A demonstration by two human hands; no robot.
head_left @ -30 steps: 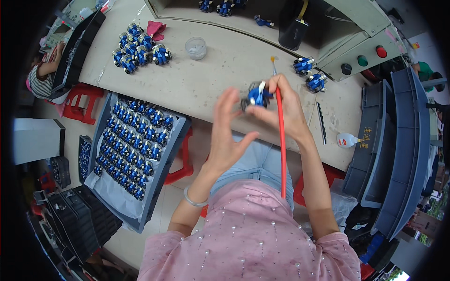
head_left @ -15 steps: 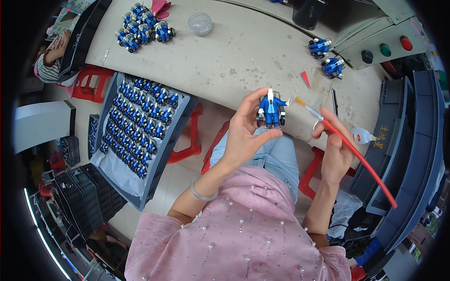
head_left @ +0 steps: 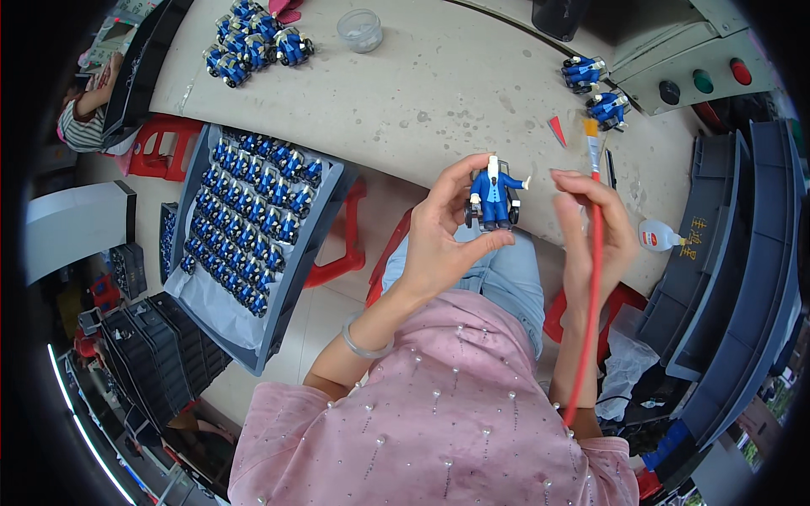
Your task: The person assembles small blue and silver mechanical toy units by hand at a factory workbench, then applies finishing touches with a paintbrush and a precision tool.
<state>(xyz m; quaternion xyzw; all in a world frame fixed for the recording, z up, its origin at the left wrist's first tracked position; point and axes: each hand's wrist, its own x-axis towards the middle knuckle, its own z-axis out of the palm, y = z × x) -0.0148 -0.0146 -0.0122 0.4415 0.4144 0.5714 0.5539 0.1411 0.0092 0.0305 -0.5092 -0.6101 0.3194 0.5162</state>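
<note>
A small seated figurine (head_left: 494,201) in a blue coat and trousers, on a black wheeled seat, is pinched between the fingers and thumb of my left hand (head_left: 443,219). It stands upright above my lap, one pale hand stretched to the right. A paintbrush (head_left: 596,253) with a long red handle, silver ferrule and yellowish bristles lies in my right hand (head_left: 609,232), tucked against the fingers. Its bristles point away from me, over the table, apart from the figurine. My right index finger and thumb stick out toward the figurine, slightly blurred, with a gap between them.
A grey tray (head_left: 274,329) of similar figurines in rows sits at left. More figurines (head_left: 253,42) cluster on the table (head_left: 405,101) beside a clear round tub (head_left: 360,32). At right are two figurines (head_left: 606,110), a white bottle (head_left: 658,235) and grey bins (head_left: 700,253).
The paintbrush has swung away from the figurine's outstretched hand, its bristles now pointing toward the far side. My right hand has turned with it. The figurine stays in my left hand, nearly still.
</note>
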